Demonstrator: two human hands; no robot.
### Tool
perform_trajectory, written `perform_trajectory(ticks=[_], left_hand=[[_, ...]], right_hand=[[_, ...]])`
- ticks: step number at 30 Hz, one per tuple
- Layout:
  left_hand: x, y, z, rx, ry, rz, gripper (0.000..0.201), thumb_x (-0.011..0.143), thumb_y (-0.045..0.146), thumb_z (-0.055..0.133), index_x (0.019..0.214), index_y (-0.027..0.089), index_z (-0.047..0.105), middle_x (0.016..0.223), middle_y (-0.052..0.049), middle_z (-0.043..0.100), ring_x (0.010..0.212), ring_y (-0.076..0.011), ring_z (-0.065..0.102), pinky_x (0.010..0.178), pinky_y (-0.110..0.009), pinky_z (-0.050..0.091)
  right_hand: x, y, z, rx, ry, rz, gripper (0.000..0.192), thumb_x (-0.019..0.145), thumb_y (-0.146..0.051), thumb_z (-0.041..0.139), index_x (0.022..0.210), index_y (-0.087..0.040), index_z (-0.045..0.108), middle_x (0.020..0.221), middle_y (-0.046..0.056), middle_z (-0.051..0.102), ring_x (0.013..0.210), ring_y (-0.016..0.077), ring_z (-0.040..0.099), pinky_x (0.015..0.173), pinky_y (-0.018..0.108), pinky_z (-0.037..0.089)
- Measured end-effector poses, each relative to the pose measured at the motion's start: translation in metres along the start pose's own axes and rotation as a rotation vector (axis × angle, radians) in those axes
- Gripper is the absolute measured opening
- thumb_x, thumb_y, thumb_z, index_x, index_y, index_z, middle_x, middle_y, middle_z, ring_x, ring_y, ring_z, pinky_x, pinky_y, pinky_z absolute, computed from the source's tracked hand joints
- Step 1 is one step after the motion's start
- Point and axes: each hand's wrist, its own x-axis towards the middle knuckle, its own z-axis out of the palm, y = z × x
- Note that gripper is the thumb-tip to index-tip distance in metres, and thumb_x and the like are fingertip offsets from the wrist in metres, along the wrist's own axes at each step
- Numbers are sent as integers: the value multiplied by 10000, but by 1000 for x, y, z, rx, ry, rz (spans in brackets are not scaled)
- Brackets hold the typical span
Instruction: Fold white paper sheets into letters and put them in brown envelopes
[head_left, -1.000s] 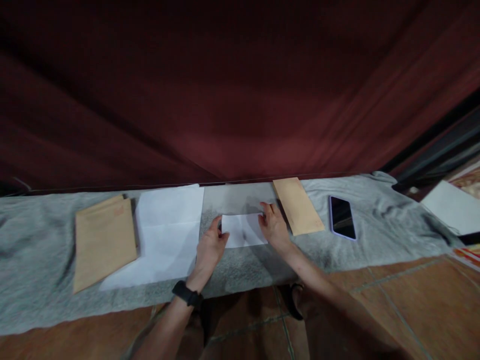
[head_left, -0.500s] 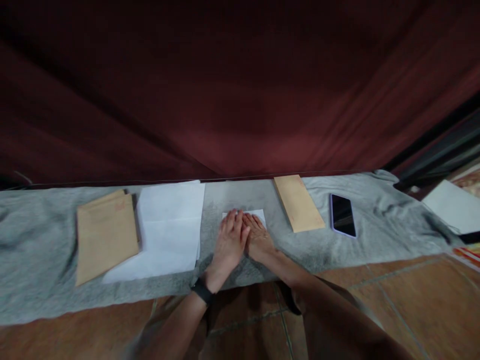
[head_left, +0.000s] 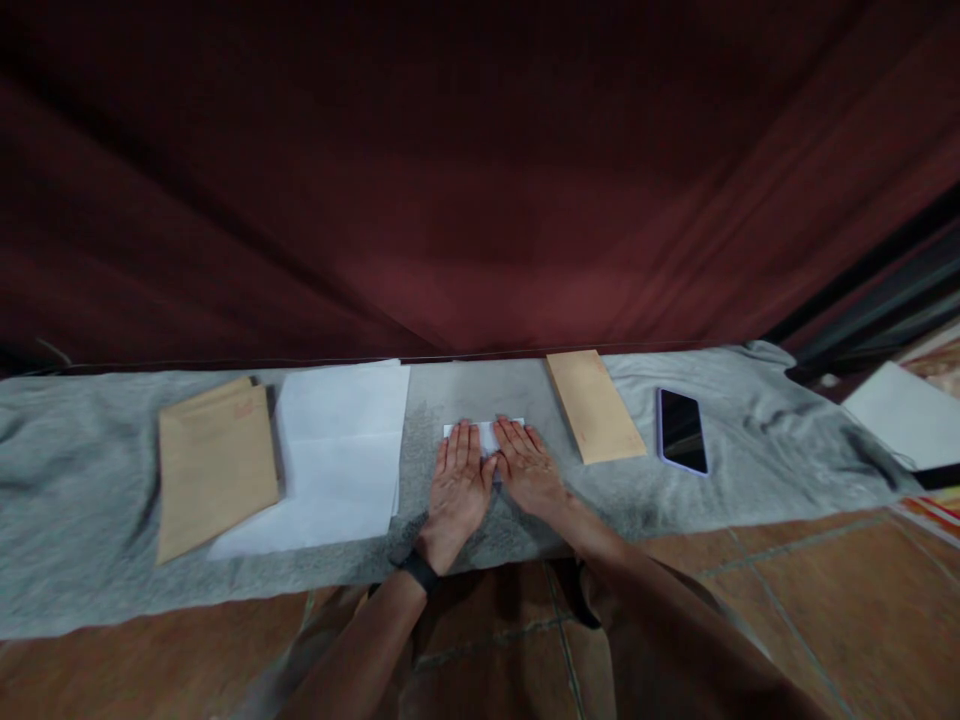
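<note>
A small folded piece of white paper (head_left: 487, 438) lies on the grey cloth (head_left: 480, 390), mostly covered by my hands. My left hand (head_left: 456, 490) rests flat on its left part, fingers stretched forward. On the right part lies my right hand (head_left: 531, 470), also flat with straight fingers. The two thumbs nearly meet at the paper's near edge. A strip of white shows between the hands. A brown envelope (head_left: 596, 405) lies a little to the right of my right hand. Left of my left hand are large white sheets of paper (head_left: 341, 450).
Several brown envelopes (head_left: 217, 470) overlap the white sheets at the left. A phone with a purple case (head_left: 682, 430) lies right of the single envelope. A dark red curtain (head_left: 480, 200) hangs behind the cloth. Brown tiles (head_left: 825, 600) cover the floor in front.
My hands have moved apart sideways. Earlier the left fingers overlapped the right hand; now they lie side by side with white paper showing between them.
</note>
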Motion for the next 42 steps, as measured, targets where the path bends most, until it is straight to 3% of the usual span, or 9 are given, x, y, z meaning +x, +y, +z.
perform_trajectory(ticks=[11, 21, 25, 29, 35, 42], left_hand=[[-6, -13, 0, 79, 18, -50, 709, 1019, 487, 306, 1534, 0, 324, 1610, -228, 330, 1533, -306, 245, 1234, -501, 256], [-11, -21, -6, 161, 8, -37, 657, 1029, 426, 290, 1536, 11, 333, 1602, -207, 354, 1519, -304, 286, 1223, -510, 271], [-11, -14, -14, 172, 30, -8, 613, 1021, 364, 325, 1540, 36, 336, 1624, -190, 318, 1539, -297, 228, 1249, -536, 197], [-8, -8, -22, 135, 29, 176, 562, 1005, 234, 310, 1552, 108, 341, 1644, -119, 313, 1553, -243, 185, 1269, -480, 167], [-7, -9, -16, 99, -37, 209, 565, 996, 228, 332, 1536, 62, 349, 1620, -153, 358, 1520, -237, 291, 1251, -438, 253], [-11, -10, -12, 88, -42, 170, 571, 1009, 293, 331, 1539, 80, 345, 1633, -132, 339, 1530, -234, 265, 1257, -434, 225]], right_hand=[[-9, 18, 1, -78, 28, 96, 554, 1074, -323, 308, 1565, -66, 322, 1619, 146, 327, 1522, 256, 270, 1241, 464, 228], [-17, 27, -4, -99, 75, 135, 557, 1062, -316, 317, 1570, -90, 328, 1611, 144, 348, 1510, 272, 300, 1229, 489, 245], [-14, 9, -12, -47, 59, -1, 559, 1058, -311, 331, 1584, -124, 302, 1641, 100, 297, 1523, 244, 270, 1246, 473, 233], [-11, -7, -9, -4, -24, -145, 508, 1062, -292, 324, 1542, -143, 400, 1621, 71, 352, 1502, 207, 320, 1252, 429, 246], [-12, -5, -1, -38, -31, -151, 515, 1040, -225, 329, 1545, -141, 394, 1622, 64, 343, 1502, 198, 319, 1256, 425, 234], [-13, 3, 1, -82, -47, -105, 556, 1050, -288, 322, 1577, -110, 317, 1629, 92, 324, 1520, 207, 277, 1255, 423, 214]])
